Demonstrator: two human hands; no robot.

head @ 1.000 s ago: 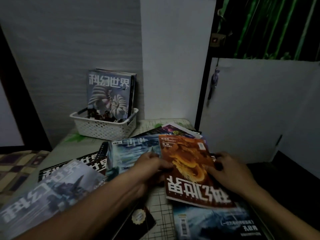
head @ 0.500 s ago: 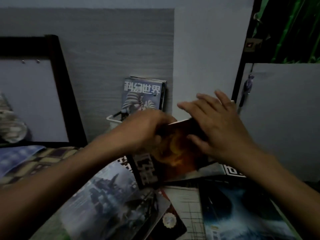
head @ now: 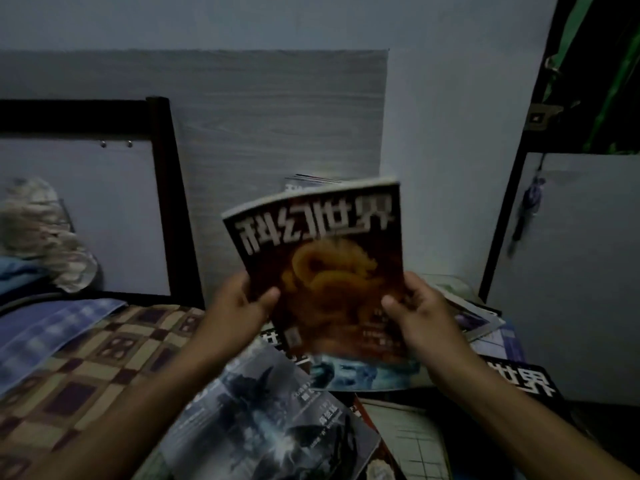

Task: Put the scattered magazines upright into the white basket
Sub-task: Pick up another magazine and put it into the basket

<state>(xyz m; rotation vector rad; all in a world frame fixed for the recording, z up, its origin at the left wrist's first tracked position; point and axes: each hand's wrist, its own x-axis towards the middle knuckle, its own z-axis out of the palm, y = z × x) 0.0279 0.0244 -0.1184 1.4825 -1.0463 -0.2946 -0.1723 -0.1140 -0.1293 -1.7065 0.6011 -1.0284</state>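
I hold an orange dragon-cover magazine (head: 329,268) upright in the air, title at the top, facing me. My left hand (head: 239,306) grips its lower left edge and my right hand (head: 417,311) grips its lower right edge. The white basket is hidden behind it; only the top edges of the magazines standing in the basket (head: 311,178) peek over. Several magazines lie scattered below: a grey one (head: 273,417) at front, a blue one (head: 360,374) under the held magazine, a black one (head: 519,379) at right.
A bed with a checked blanket (head: 86,362) and dark headboard frame (head: 166,188) lies at left. A grey wood-grain panel (head: 259,126) and white wall stand behind. A white board (head: 571,271) closes the right side.
Both hands lifted the orange magazine off the pile, turned it upright with the title at the top, and raised it in front of the basket. My view has shifted to the left.
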